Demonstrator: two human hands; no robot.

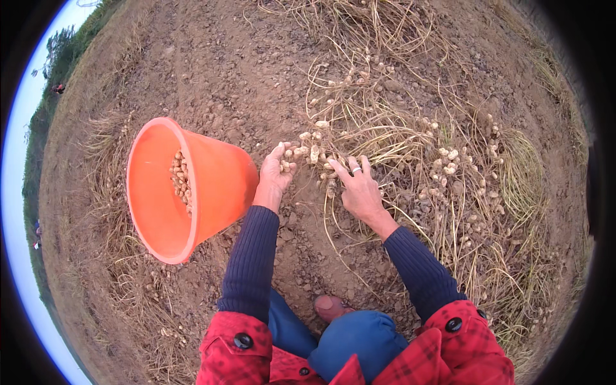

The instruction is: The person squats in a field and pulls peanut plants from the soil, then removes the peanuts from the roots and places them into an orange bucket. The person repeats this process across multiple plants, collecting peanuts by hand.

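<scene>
Unshelled peanuts (301,150) rest in the curled fingers of my left hand (276,174), just right of an orange plastic bucket (219,178). The bucket leans with its mouth to the left, and a pile of picked peanuts (181,183) shows inside. My right hand (360,192), with a ring on one finger, reaches onto the roots of a pulled peanut plant (380,142). Its fingertips touch stems and a peanut cluster (329,174) there; whether they grip any of it is hard to see.
More dried peanut plants (474,226) with pods lie in a row to the right, and another heap (385,24) is farther ahead. Dry stalks (130,260) lie left of the bucket. Bare soil (231,82) stretches ahead. My shoe (332,308) and bent knee are close below.
</scene>
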